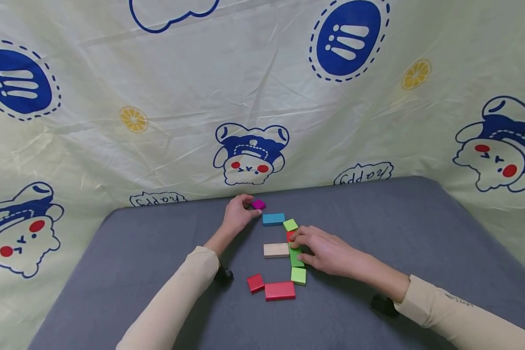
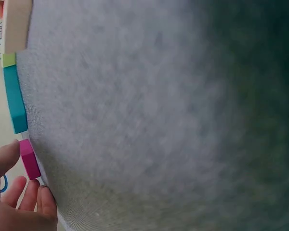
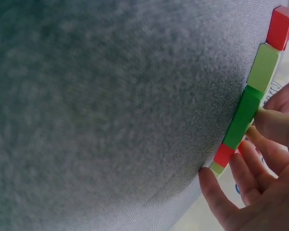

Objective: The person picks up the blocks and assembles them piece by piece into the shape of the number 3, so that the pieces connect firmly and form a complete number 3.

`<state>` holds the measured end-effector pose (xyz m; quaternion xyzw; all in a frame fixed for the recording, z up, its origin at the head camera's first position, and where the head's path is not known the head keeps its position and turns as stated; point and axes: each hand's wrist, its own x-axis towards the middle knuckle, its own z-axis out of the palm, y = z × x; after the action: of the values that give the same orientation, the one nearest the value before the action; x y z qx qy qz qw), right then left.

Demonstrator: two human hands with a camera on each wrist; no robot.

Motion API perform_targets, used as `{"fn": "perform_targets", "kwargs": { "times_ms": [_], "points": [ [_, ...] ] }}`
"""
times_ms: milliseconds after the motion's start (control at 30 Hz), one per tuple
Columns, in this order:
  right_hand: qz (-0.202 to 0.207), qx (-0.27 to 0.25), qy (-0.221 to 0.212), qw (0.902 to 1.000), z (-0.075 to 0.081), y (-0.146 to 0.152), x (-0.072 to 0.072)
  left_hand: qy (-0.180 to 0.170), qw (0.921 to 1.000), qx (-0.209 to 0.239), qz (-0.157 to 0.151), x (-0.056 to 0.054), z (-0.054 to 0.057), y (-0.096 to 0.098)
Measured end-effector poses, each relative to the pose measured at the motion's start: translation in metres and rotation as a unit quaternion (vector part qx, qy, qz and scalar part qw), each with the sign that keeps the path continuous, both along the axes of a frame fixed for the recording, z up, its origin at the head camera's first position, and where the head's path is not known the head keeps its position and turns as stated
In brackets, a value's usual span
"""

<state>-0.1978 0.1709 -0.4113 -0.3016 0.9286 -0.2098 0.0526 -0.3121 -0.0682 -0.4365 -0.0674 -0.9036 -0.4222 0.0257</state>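
Observation:
At the far side of the table, my left hand [image 1: 238, 214] pinches a magenta block [image 1: 258, 204], thumb at its near side and a fingertip at its far side. A blue block [image 1: 273, 219] lies just nearer. My right hand [image 1: 325, 248] rests against a column of blocks. Its fingertips are at a small red block [image 3: 224, 155], partly hidden in the head view, and its thumb touches the long green block [image 3: 243, 118]. Light-green blocks [image 1: 290, 225] stand at both ends of this column. A plain wooden block [image 1: 276, 250] extends left from the green one.
Nearer the front lie a long red block [image 1: 280, 291] and a smaller red block [image 1: 255, 283], slightly turned. The grey table [image 1: 354, 316] backs onto a hanging printed sheet [image 1: 179, 82]. Dark wrist devices [image 1: 223, 275] sit below both cuffs.

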Motion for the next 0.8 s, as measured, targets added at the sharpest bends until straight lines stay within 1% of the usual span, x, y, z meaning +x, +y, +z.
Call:
{"fn": "perform_targets", "kwargs": {
  "times_ms": [133, 300, 400, 567, 800],
  "points": [
    [0.003, 0.001, 0.004, 1.0000, 0.000, 0.000, 0.000, 0.008, 0.9998, -0.017, -0.011, -0.002, -0.001, 0.002],
    [0.001, 0.003, 0.005, 1.0000, 0.000, 0.001, 0.000, 0.006, 0.9998, -0.018, -0.011, -0.002, 0.000, 0.006],
    [0.001, 0.004, 0.006, 1.0000, -0.001, 0.000, -0.001, 0.001, 0.9998, -0.017, -0.007, -0.002, 0.001, 0.003],
    [0.002, 0.004, 0.011, 0.9999, -0.001, 0.001, -0.001, -0.015, 0.9996, -0.020, -0.011, -0.002, 0.003, -0.001],
    [0.004, 0.000, 0.016, 0.9999, -0.002, 0.002, -0.001, -0.018, 0.9998, -0.006, -0.006, 0.000, 0.005, -0.008]
  ]
}}
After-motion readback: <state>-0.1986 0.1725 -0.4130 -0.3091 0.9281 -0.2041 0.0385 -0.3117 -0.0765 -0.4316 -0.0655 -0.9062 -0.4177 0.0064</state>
